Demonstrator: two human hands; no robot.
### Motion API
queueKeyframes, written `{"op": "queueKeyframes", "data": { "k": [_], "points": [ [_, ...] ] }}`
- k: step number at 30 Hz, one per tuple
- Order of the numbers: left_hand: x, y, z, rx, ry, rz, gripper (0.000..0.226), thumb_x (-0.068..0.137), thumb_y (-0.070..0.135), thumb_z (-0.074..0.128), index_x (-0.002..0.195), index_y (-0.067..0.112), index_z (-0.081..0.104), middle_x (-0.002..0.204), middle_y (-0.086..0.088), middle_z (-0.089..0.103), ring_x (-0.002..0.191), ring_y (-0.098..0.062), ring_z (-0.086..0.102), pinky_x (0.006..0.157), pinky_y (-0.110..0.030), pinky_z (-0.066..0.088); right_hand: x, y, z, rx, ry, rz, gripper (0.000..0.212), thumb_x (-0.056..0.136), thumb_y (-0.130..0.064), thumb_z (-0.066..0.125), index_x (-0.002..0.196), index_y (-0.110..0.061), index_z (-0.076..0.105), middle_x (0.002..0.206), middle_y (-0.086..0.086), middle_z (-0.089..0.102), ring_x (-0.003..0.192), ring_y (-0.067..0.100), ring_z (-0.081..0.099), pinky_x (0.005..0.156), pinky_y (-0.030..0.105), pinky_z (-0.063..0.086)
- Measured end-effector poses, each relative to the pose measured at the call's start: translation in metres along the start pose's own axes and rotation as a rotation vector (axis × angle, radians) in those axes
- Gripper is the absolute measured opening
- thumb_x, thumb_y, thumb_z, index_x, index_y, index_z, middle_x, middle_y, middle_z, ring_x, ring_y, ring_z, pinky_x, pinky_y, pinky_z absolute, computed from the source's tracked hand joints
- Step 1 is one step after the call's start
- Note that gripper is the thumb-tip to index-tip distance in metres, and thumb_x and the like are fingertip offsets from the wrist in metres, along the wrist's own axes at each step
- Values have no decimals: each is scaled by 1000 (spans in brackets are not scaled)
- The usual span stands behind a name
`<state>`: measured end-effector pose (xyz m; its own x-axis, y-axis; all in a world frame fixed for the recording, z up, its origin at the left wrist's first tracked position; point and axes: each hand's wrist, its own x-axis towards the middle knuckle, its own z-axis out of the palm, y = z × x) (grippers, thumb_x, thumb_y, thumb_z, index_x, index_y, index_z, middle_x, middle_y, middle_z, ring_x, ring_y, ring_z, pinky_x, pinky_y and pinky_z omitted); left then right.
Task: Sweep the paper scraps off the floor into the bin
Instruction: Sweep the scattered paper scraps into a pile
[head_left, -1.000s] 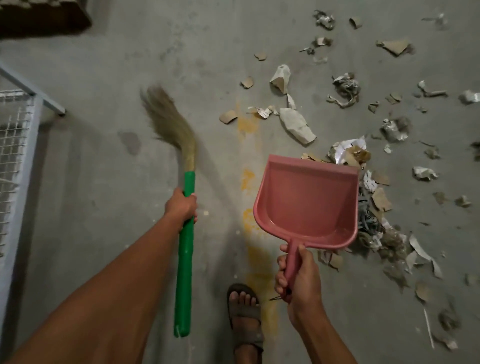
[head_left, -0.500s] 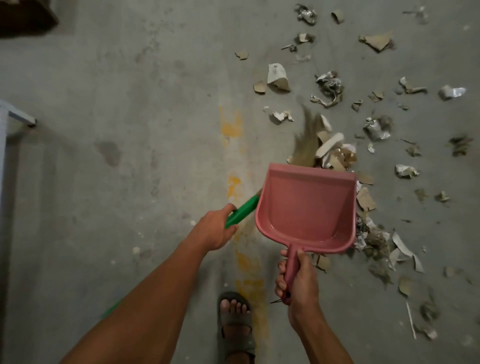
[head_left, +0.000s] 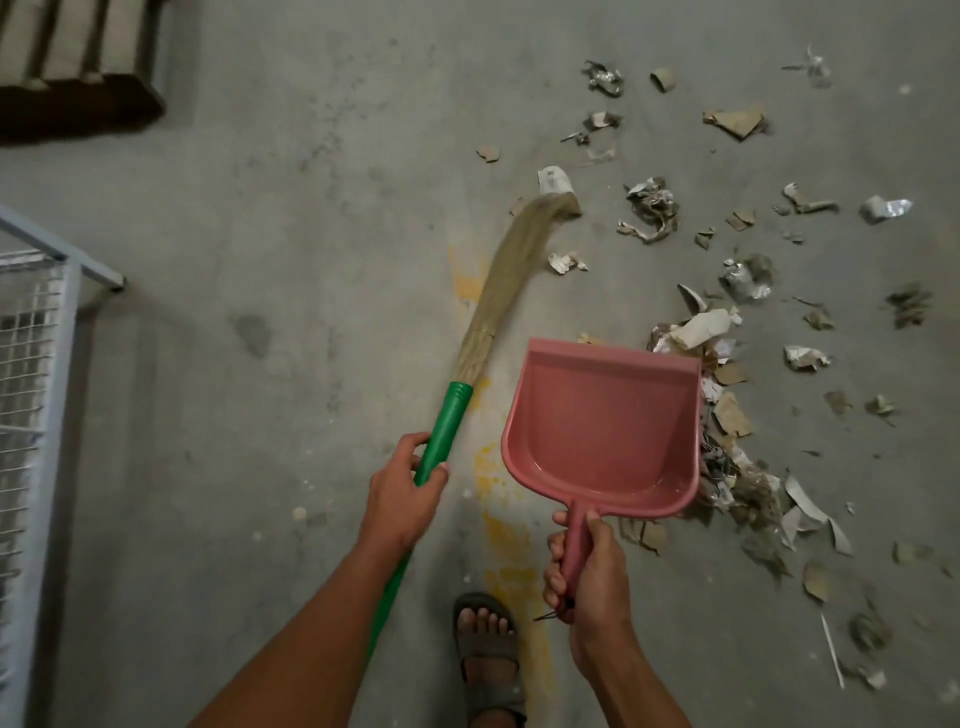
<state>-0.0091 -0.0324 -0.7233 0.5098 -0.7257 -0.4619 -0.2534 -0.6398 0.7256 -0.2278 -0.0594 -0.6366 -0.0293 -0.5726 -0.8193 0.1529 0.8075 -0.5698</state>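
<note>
While the left hand (head_left: 402, 501) grips the green handle of the broom (head_left: 452, 415), the right hand (head_left: 589, 569) is curled round the stem of the pink dustpan (head_left: 602, 431). Dustpan pan shows no scraps inside, mouth facing away from the person. Broom bristles (head_left: 511, 270) reach up-right, tip beside a white scrap (head_left: 555, 180). Paper scraps (head_left: 727, 415) heaped along dustpan's right edge, more scattered across the concrete floor (head_left: 285, 182) to the right and beyond. Sandalled foot (head_left: 488, 654) between the arms. Wire rack (head_left: 31, 364) at left edge.

No text, label, brand, number or sign is legible anywhere.
</note>
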Motion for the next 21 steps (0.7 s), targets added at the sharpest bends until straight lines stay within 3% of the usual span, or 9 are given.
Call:
{"op": "queueKeyframes", "data": {
  "k": [3,9,14,17,21],
  "points": [
    [29,4,-15,-241,104,-137,33,96,16,70,125,25,57,104,-10,72,53,-21,65,46,-34,53,10,-10,12,2,-30,-25,43,111,-37,35,114,-4,62,68,6,52,40,15,37,37,25,32],
    [105,2,-68,-538,335,-349,32,99,9,59,131,10,55,97,-14,68,53,-18,57,47,-30,49,40,-26,51,-12,-110,-44,42,111,-36,34,115,-5,61,68,5,52,41,15,37,37,26,32],
    [169,-27,-108,-542,401,-569,12,106,11,44,99,7,52,83,-17,57,54,-23,52,47,-30,48,67,-36,89,-4,-158,-25,40,110,-36,34,111,-6,61,66,3,51,39,13,37,36,24,32],
    [202,-38,-107,-456,343,-632,17,107,13,44,108,2,56,78,-19,60,51,-24,52,45,-27,49,79,-37,97,-8,-165,0,39,110,-36,35,109,-7,62,65,3,52,39,14,36,36,24,32],
    [232,-20,-63,-272,279,-525,22,107,25,49,100,7,59,79,-18,68,54,-27,60,68,-41,60,90,-35,85,5,-128,24,40,110,-35,35,110,-5,62,66,4,51,39,14,36,36,24,31]
  ]
}}
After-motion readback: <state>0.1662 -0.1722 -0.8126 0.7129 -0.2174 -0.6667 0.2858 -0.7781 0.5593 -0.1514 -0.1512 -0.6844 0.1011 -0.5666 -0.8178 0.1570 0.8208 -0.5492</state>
